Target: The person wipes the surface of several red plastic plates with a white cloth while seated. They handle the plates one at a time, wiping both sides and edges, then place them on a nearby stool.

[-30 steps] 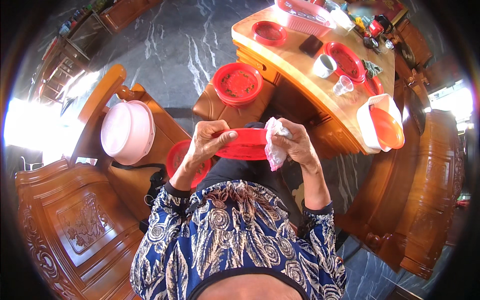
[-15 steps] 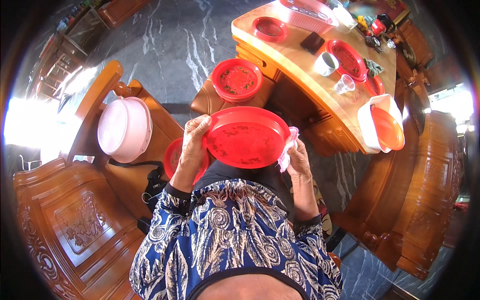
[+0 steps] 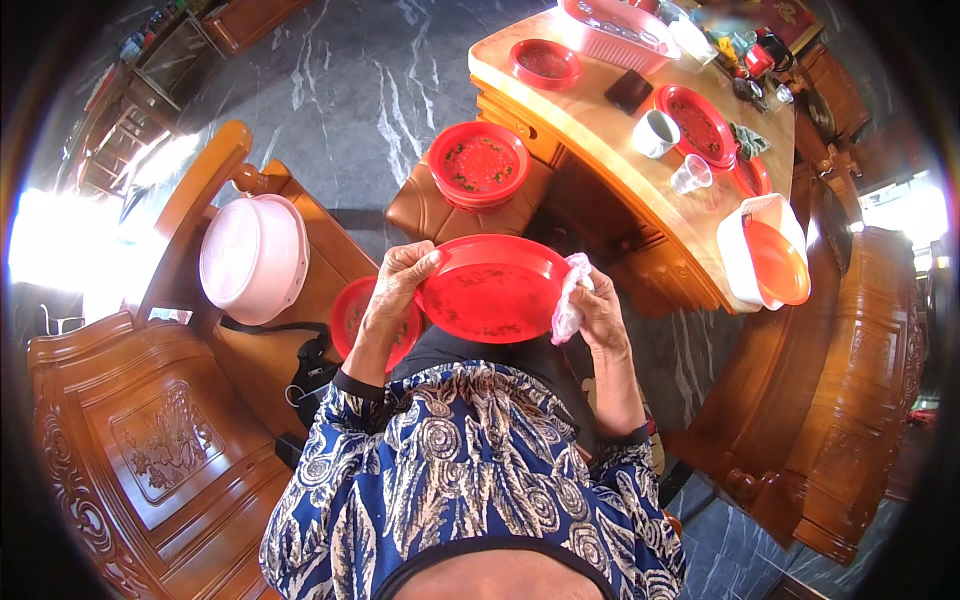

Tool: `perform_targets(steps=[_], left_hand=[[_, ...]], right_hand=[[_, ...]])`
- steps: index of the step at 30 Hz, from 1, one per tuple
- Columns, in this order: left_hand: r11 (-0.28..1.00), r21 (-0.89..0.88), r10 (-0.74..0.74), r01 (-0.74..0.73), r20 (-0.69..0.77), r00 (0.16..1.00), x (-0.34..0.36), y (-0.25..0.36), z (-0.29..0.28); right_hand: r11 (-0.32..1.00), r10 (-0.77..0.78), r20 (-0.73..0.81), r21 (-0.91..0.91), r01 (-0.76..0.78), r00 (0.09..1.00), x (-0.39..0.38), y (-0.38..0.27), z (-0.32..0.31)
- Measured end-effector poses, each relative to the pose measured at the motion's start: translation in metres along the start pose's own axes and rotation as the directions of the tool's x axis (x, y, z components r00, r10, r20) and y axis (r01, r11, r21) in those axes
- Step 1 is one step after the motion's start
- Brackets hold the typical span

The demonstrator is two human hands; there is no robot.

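Observation:
A round red tray (image 3: 492, 295) with a raised rim and a faded pattern is held in front of my lap, tilted. My left hand (image 3: 402, 275) grips its left rim, thumb on top. At the right rim my right hand (image 3: 598, 308) is closed around a crumpled white and pink cloth (image 3: 572, 300), which presses against the tray's edge. Just beyond stands a stack of similar red trays (image 3: 479, 166) with a green leafy pattern, on a brown leather stool (image 3: 412, 208). Another red tray (image 3: 350, 312) lies by my left forearm, partly hidden by it.
A pink basin (image 3: 254, 258) rests on the wooden bench to the left. On the wooden table (image 3: 625, 160) at right are red trays, a white cup (image 3: 655, 134), a clear plastic cup (image 3: 692, 175), a dark phone (image 3: 628, 91) and a white basket (image 3: 740, 262) holding an orange basin (image 3: 777, 262).
The red tray has come slightly lower and tilted more, so its face looks narrower. Both hands moved with it, and the cloth is bunched at the right rim.

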State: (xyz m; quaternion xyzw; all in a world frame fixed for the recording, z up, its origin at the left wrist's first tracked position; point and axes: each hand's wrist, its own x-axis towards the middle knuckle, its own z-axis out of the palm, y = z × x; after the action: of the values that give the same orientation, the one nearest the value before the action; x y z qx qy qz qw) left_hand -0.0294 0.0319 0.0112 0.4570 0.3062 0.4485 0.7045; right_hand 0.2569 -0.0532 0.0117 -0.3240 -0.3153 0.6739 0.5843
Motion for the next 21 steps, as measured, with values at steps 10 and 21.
perform_targets(steps=[10,21], left_hand=[[0.923,0.381,-0.103,0.042,0.14,0.985,0.001,0.019,0.031],[0.928,0.372,-0.061,0.033,0.064,0.996,-0.003,0.04,0.053]], right_hand=[[0.71,0.109,0.083,-0.704,-0.019,0.991,0.024,-0.038,0.041],[0.611,0.058,0.144,-0.787,0.079,0.988,0.035,-0.055,0.072]])
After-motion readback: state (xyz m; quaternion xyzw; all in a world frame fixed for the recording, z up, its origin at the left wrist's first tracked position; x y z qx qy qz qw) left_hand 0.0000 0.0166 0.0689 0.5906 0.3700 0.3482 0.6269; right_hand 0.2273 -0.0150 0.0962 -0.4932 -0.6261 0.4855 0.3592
